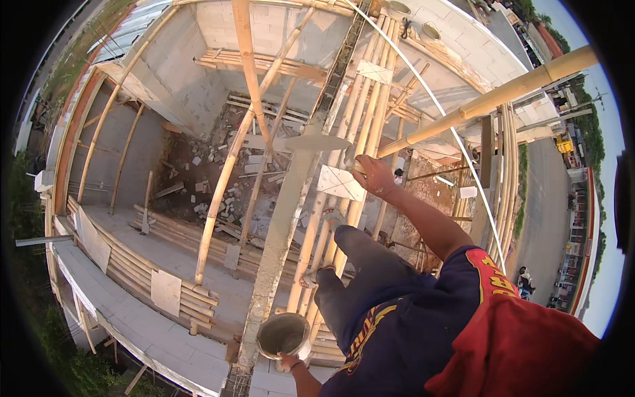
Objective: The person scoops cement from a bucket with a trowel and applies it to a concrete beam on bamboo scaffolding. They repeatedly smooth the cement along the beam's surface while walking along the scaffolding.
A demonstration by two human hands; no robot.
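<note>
I observe my right hand (374, 175) extended, fingers closed on the handle of a trowel (311, 143) whose flat blade hovers over the concrete beam (281, 231). My left hand (290, 362), low in view, has fingers wrapped under a round bucket (283, 334) of grey mortar. I judge the bucket heavy and sloshy, best gripped at its rim; the trowel stiff, light, handle-held. Bamboo scaffold poles (360, 132) lie alongside

Bright warm daylight, soft shadows, sharp centre, heavy fisheye bending, black vignette corners
</note>
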